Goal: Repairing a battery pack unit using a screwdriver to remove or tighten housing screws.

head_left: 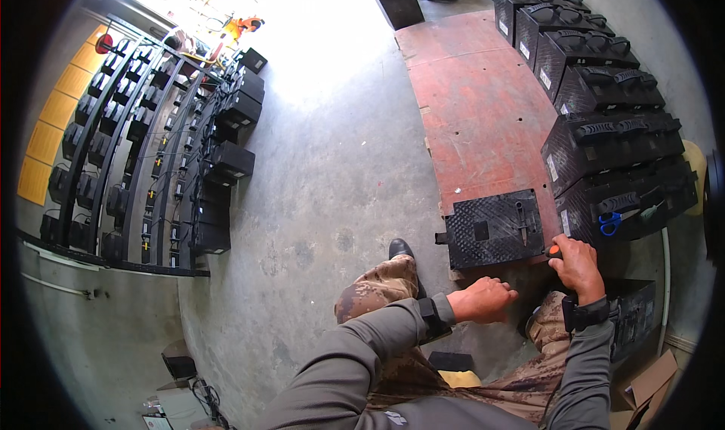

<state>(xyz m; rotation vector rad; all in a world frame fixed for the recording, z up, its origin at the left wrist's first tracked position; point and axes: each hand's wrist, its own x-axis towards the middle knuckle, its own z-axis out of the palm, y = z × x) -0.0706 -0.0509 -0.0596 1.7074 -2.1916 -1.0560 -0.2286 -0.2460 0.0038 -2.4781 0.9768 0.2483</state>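
Note:
My right hand [578,270] is closed around a tool with an orange-and-black handle [555,252], beside the near right corner of a black box. The rest of that tool is hidden. My left hand [483,300] is closed, its fingers curled, just in front of the same box; whatever it may hold is out of sight. The black box [495,241] has a textured lid with a small dark rectangle in its middle. A slim, dark, long piece [522,222] lies along the lid's right side. Beneath the box is a worn red board [479,120].
Black boxes with handles [613,139] line the right wall; blue-handled scissors [610,222] rest on the nearest. On the left stands a metal rack [113,150] holding several black units. An opened cardboard box [651,385] is at lower right. Grey concrete floor [325,165] lies between.

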